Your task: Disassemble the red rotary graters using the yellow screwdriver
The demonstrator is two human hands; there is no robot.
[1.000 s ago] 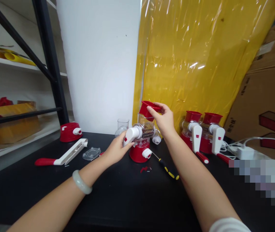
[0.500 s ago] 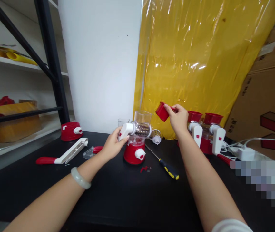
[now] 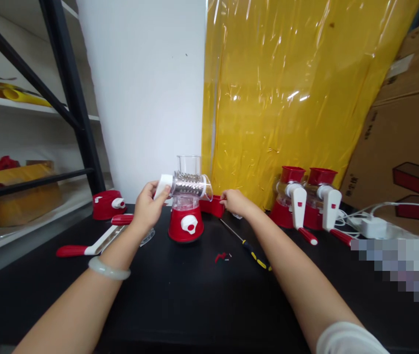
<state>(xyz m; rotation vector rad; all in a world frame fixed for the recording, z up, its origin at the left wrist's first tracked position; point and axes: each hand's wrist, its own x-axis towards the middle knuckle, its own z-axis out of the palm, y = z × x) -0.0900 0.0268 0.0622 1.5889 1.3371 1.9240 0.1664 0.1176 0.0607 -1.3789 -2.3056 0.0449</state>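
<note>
Two bare hands work at the middle of the desk (image 3: 194, 305) in the head view. Fingers of the left hand (image 3: 148, 202) are wrapped around the white crank (image 3: 163, 185) of a drum grater (image 3: 186, 223), thumb toward the drum; a red handle (image 3: 123, 220) shows on the far side of that wrist. The grater is upright, with its clear chute on top, metal drum sideways and red base below. Fingers of the right hand (image 3: 237, 202) are drawn into a narrow pinch at the right end of a red cup (image 3: 212, 206), which sits low beside the grater, partly behind its base.

Nearer on the desk lie a screwdriver (image 3: 255, 255) and small red pieces (image 3: 220, 257). On the left are another red base (image 3: 106, 205), a loose crank (image 3: 100, 245) and a clear part (image 3: 147, 238), partly hidden by the left arm. Two assembled graters (image 3: 293, 214) stand on the right, near a white adapter (image 3: 374, 227) and a cardboard box (image 3: 397, 137).
</note>
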